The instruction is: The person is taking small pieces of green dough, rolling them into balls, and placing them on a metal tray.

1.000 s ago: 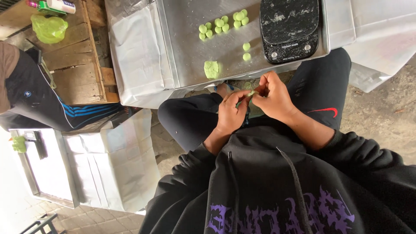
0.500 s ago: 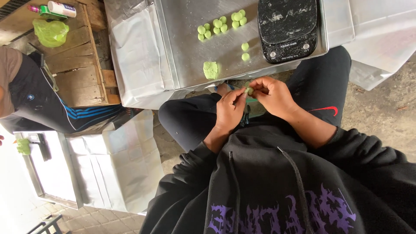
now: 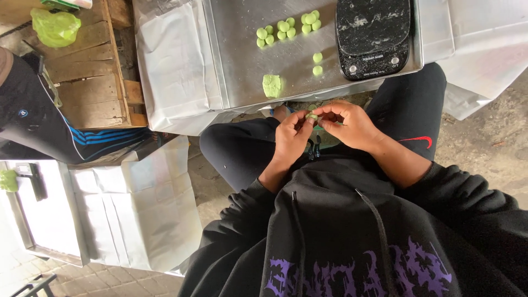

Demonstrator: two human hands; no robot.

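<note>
In the head view, a steel tray (image 3: 242, 66) with green dough balls (image 3: 284, 26), a flattened lump (image 3: 271, 85) and a black scale (image 3: 374, 36) is seen at top centre, while below it a small dough piece (image 3: 312, 114) is pinched between left hand (image 3: 291, 137) and right hand (image 3: 352, 125).

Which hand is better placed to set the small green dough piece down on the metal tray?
Probably the right hand. Both hands pinch the green dough piece, but the right hand lies just below the two loose dough balls on the metal tray, while the left hand sits lower.
</note>
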